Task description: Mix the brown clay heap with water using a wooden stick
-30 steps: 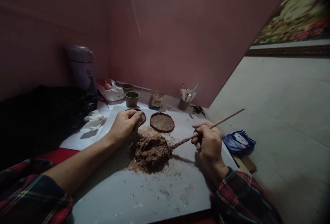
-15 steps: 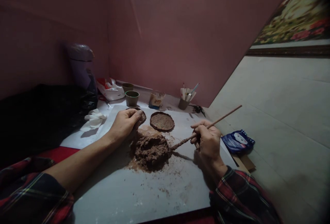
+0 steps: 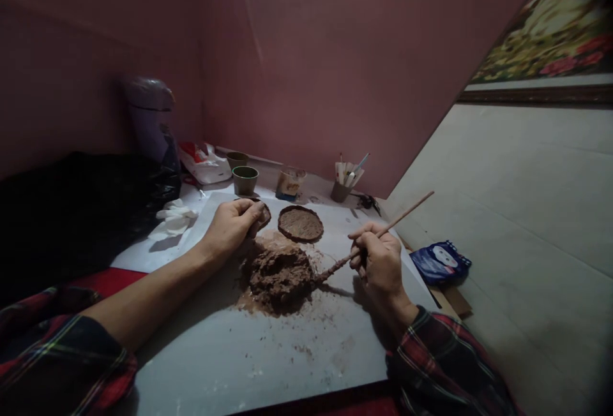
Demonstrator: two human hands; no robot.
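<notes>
A thin wooden stick (image 3: pixel 407 210) rests in the closed fingers of my right hand (image 3: pixel 380 260). Its lower end, coated in brown paste, touches the right side of a wet, lumpy brown mound (image 3: pixel 280 275) on the white board (image 3: pixel 230 358). My left hand (image 3: pixel 232 224) is closed in a pinch at the mound's far left. Just beyond its fingertips lies a brown-rimmed disc (image 3: pixel 265 215), mostly hidden by the hand; what the fingers pinch I cannot make out. A larger round brown disc (image 3: pixel 301 223) with a raised rim lies flat behind the mound.
Along the back stand a green-rimmed cup (image 3: pixel 246 181), a smeared glass (image 3: pixel 290 184) and a cup of pens (image 3: pixel 341 191). White gloves (image 3: pixel 173 218) lie at left beside a black plastic bag (image 3: pixel 81 218). A blue packet (image 3: pixel 440 263) sits at right.
My right hand has moved slightly left, pushing the stick's coated end further into the right side of the mound. My left hand stays nearly in place.
</notes>
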